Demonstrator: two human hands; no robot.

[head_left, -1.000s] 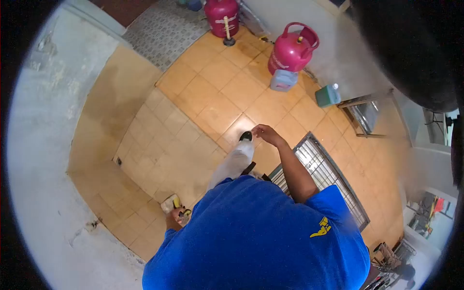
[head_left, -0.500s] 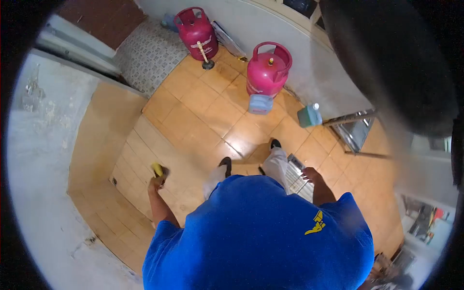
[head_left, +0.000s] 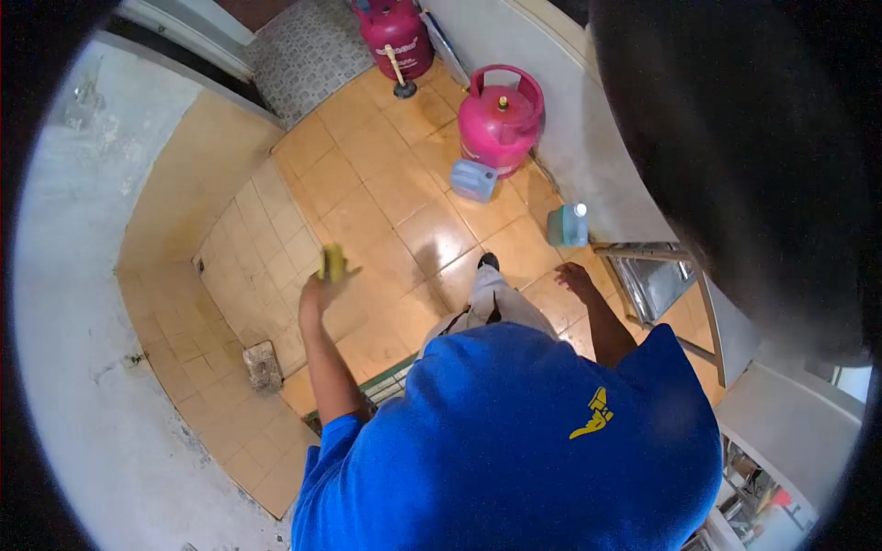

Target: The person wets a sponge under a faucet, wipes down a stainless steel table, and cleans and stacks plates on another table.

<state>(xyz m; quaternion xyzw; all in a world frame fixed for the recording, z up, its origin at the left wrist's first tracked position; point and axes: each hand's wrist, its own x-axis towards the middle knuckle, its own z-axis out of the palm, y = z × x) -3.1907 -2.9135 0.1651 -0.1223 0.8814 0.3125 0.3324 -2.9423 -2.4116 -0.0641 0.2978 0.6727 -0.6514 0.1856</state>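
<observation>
A small yellow object [head_left: 333, 263], blurred, is held in my left hand [head_left: 317, 287], raised above the tiled floor at centre left. My right hand [head_left: 573, 278] is held out on the right with its fingers apart and nothing in it, just below a bottle of green-blue liquid [head_left: 568, 225]. One dark shoe [head_left: 488, 262] shows between the hands, below the light trousers. A worn, pale block [head_left: 263, 367] lies on the tiles to the lower left of my left arm.
A pink gas cylinder [head_left: 502, 119] stands by the wall, with a pale blue jug [head_left: 474, 180] against it. Farther back are a darker cylinder [head_left: 395, 41] and a plunger [head_left: 402, 88]. A metal-framed rack [head_left: 648, 280] stands at right. Part of a floor grate [head_left: 388, 386] shows beside my left arm.
The view has turned and shifted across the floor. My left hand has swung forward with the yellow object. The pale block now shows at lower left, and the grate shows on the left side.
</observation>
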